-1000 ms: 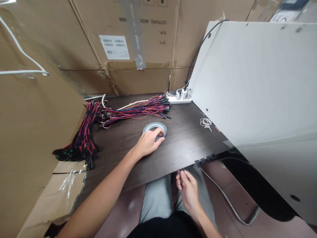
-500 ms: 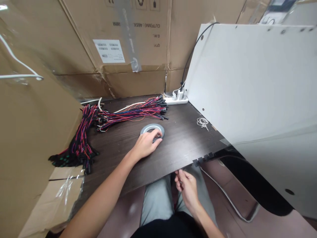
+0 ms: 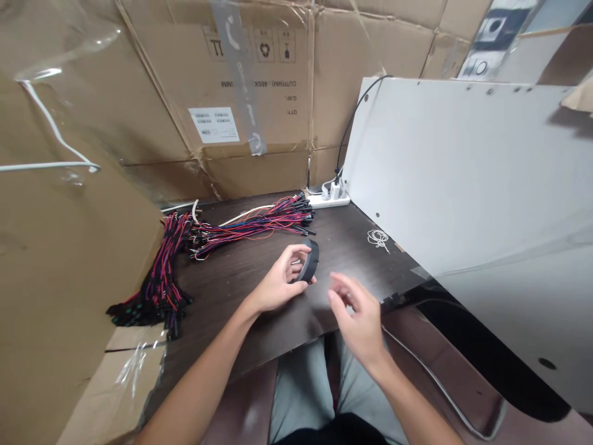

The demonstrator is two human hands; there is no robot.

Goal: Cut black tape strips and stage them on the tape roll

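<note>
My left hand (image 3: 283, 275) grips a roll of dark tape (image 3: 313, 262) by its ring, fingers through the hole and thumb below. The roll is tipped up on edge, its dark outer face turned right. To the right of it, my right hand (image 3: 356, 312) hovers over the table's front edge, slightly blurred. Its thumb and fingers are curved and apart, and I see nothing between them. Short black tape pieces (image 3: 393, 300) stick to the table edge just beyond my right hand.
Bundles of red and black wires (image 3: 252, 225) lie at the back of the dark table (image 3: 259, 321), with more wires (image 3: 169, 272) at left. A white power strip (image 3: 328, 201) sits at the back. A coiled white cord (image 3: 378, 239) lies near the white panel (image 3: 463, 179). Cardboard (image 3: 157, 130) walls the back.
My left hand has lifted the tape roll from lying flat and turned it on edge. My right hand has risen from under the table's front edge toward the roll, its fingers spreading. The view has shifted.
</note>
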